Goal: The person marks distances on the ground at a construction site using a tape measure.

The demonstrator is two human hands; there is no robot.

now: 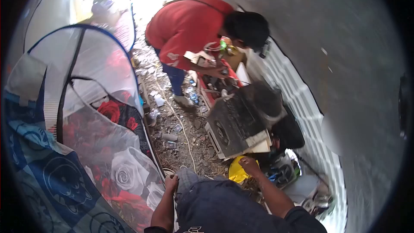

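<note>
My left hand [171, 183] rests at my left knee, fingers curled on the grey trouser cloth [188, 177] beside a mesh tent. My right hand [249, 166] reaches forward and lies on a yellow bag [236, 173] on the ground, just below a dusty grey speaker box [235, 125]. Whether the right hand grips the bag is unclear.
A person in a red shirt [187, 23] bends over a red toolbox [213, 88] ahead. The mesh tent [86, 103] with rose-print bedding fills the left. A white cable [183, 129] runs over littered ground. A corrugated wall [302, 99] stands right.
</note>
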